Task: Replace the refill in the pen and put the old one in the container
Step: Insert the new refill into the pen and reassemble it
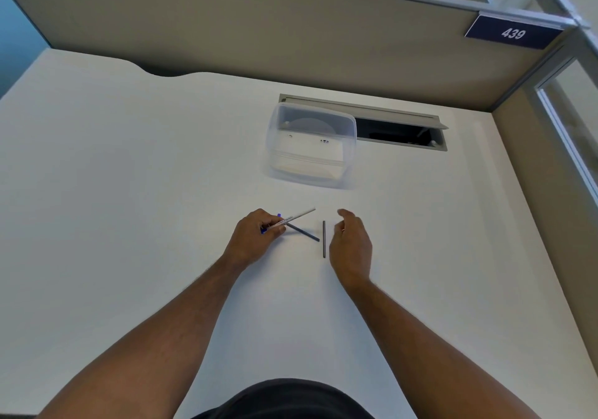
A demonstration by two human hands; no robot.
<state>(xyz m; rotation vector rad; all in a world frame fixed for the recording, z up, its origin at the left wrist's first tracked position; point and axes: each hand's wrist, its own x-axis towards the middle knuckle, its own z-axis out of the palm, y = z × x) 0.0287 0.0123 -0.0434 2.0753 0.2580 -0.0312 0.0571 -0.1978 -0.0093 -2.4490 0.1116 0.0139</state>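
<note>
Left hand: we find the left hand (255, 236) at centre frame, slightly left, fingers closed around the pen barrel (296, 217).
Pen barrel: white, printed along its side, slanting up and to the right out of the left fist, its free end pointing toward the container; a blue part (279, 215) shows at the knuckles and another blue bit below the fingers.
Refill at left hand: we note a dark thin refill (304, 233) running from under the left fingers down and to the right; we cannot tell whether it is gripped or lies on the desk.
Second refill: a dark refill (324, 239) lies on the desk, near upright in the frame, between the two hands, just beside the right palm.
Right hand: the right hand (351, 247) is right of centre, fingers loosely curled and spread, holding nothing.
Container: a clear plastic container (351, 140) stands above centre, well apart from both hands, partly over a desk cable slot (404, 134).
Desk: white desk (129, 192) fills the middle of the frame.
Background: beige partition (291, 30) across the top; a plate reading 439 (513, 33) at upper right.
</note>
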